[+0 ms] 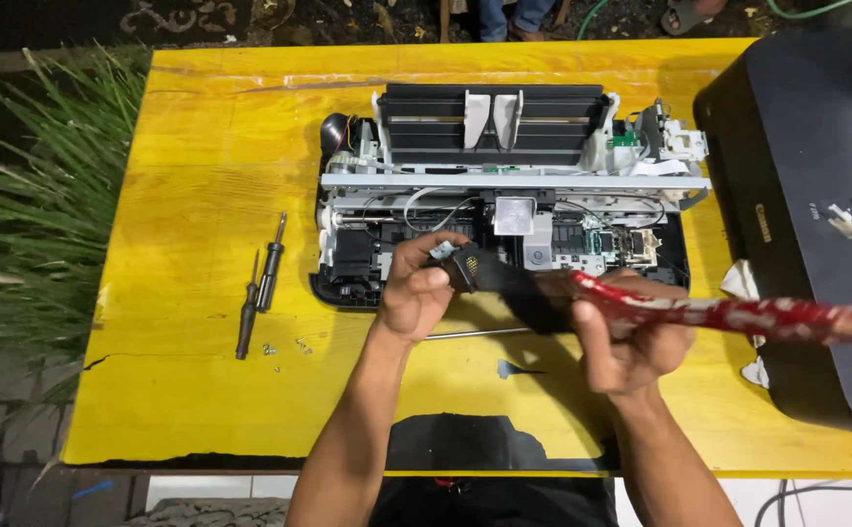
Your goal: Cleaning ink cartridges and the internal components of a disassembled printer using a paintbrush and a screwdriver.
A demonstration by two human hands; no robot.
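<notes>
- Left hand [414, 293] closed around the black end of a brush [504, 283]
- Right hand [631, 337] wrapped tight on its red handle
- Opened printer [504, 185] at twelve o'clock
- Screwdrivers [260, 283] at nine

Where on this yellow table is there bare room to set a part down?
Bare patches: the table left of the opened printer, above the two screwdrivers, and the front-left corner. Crowded: the right side under the black cover, and between both hands.

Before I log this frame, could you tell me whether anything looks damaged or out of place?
Yes: the yellow table has a crack and chipped paint along its near edge, and small screws lie loose beside two screwdrivers.
</notes>
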